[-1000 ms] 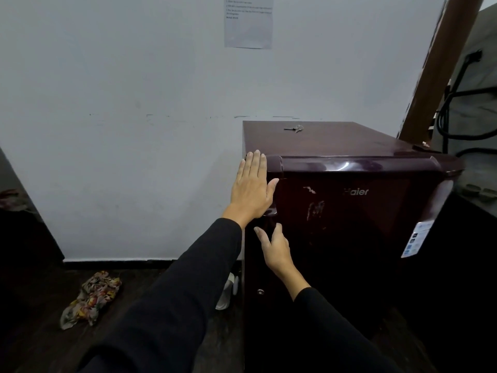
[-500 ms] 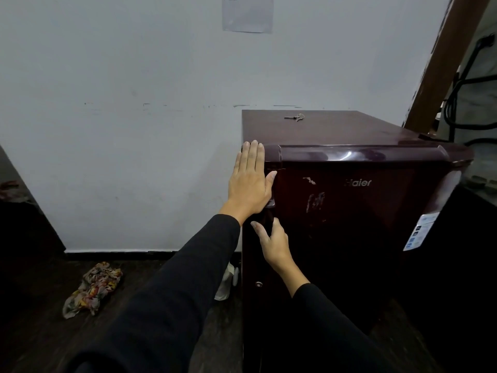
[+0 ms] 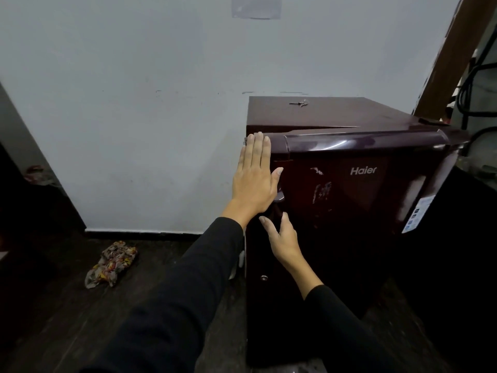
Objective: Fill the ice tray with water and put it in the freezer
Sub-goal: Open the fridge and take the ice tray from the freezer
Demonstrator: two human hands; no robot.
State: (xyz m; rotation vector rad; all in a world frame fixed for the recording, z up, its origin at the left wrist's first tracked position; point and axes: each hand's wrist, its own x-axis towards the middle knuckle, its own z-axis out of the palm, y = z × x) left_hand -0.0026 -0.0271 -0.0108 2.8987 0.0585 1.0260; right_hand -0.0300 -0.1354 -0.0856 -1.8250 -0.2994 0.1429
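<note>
The right hand (image 3: pixel 282 238) curls at the left edge of the fridge door (image 3: pixel 349 200), fingers hidden behind that edge — its hold cannot be told. Above it the left hand (image 3: pixel 254 179) lies flat, fingers straight, against the fridge's (image 3: pixel 336 114) corner. The door stands slightly ajar. A key (image 3: pixel 298 103) rests on top; a patterned cloth (image 3: pixel 111 263) lies on the floor.

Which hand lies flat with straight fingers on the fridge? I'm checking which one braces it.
The left hand: its straight fingers lie flat against the top left corner of the maroon Haier fridge. The right hand sits lower, at the door's edge.
</note>
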